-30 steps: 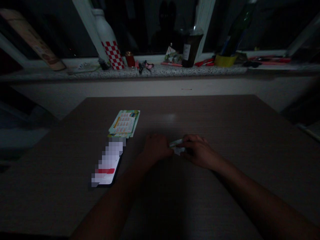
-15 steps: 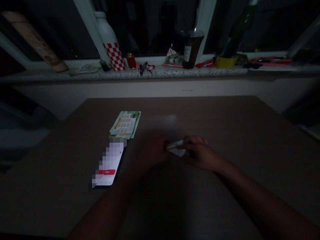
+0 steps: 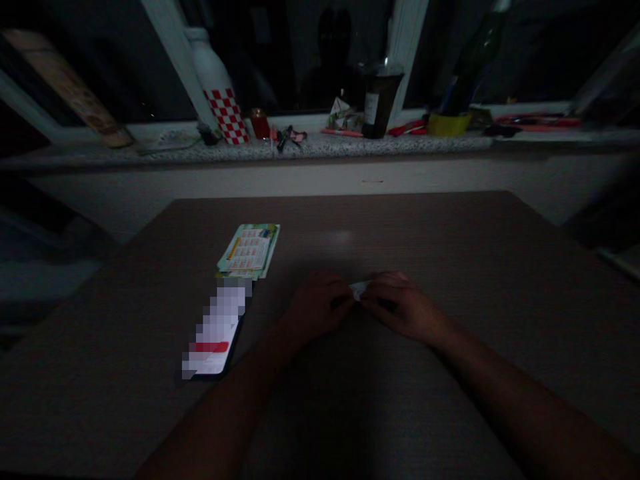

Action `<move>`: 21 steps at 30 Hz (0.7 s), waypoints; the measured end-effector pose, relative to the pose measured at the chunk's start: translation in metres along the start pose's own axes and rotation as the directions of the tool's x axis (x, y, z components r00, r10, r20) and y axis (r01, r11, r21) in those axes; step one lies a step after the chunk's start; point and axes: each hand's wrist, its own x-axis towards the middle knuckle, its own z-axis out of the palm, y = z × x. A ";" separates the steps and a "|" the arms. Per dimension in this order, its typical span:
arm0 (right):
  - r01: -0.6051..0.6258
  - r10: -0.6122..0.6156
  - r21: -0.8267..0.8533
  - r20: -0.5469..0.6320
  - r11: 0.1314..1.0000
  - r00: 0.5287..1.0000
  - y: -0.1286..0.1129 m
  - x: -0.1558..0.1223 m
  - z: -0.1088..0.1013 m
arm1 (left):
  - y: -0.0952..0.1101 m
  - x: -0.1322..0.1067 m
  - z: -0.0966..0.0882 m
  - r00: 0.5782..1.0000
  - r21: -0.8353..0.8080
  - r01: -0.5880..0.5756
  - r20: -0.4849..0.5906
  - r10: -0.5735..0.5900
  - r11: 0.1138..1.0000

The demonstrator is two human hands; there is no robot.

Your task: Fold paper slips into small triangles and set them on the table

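A small piece of folded paper (image 3: pixel 359 289), pale with faint print, shows between my two hands above the middle of the table (image 3: pixel 450 247). My left hand (image 3: pixel 320 303) pinches its left end, thumb and fingers together. From the other side my right hand (image 3: pixel 403 303) grips the right end, its fingers bent round and covering most of the paper. To the left lies a stack of green and white printed sheets (image 3: pixel 250 248). A lit phone (image 3: pixel 216 333) rests screen up just in front of that stack, left of my left forearm.
Along the granite windowsill (image 3: pixel 330 145) stand a white bottle with red checks (image 3: pixel 225 110), a small red jar (image 3: pixel 259 124), a dark plastic cup (image 3: pixel 377 103), a folded paper shape (image 3: pixel 341 112) and a green bottle (image 3: pixel 470 67) in a yellow tape roll (image 3: pixel 449 125). The room is dim.
My left hand has moved right, closer to my right hand. Less of the folded paper shows between them now. The phone and the stack lie as before.
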 end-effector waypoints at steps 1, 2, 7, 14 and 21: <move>0.025 -0.025 0.004 -0.033 1.000 0.999 0.000 0.000 0.000 | 0.000 0.000 0.001 1.000 0.003 -0.015 -0.019 0.015 1.000; 0.047 -0.046 0.003 -0.056 0.999 0.997 0.001 0.000 0.000 | 0.001 0.000 0.002 0.999 0.008 -0.030 -0.028 0.030 1.000; 0.071 -0.073 -0.020 -0.115 0.997 0.991 -0.001 0.000 0.001 | 0.002 0.002 0.008 0.995 0.052 -0.079 -0.049 0.082 0.995; 0.175 -0.177 -0.029 -0.214 0.984 0.961 -0.003 0.001 -0.002 | 0.002 0.002 0.005 0.973 0.056 -0.131 -0.185 0.139 0.990; 0.258 -0.280 -0.115 -0.283 0.959 0.917 -0.007 0.001 -0.003 | 0.011 0.001 0.000 0.944 0.067 -0.179 -0.268 0.191 0.981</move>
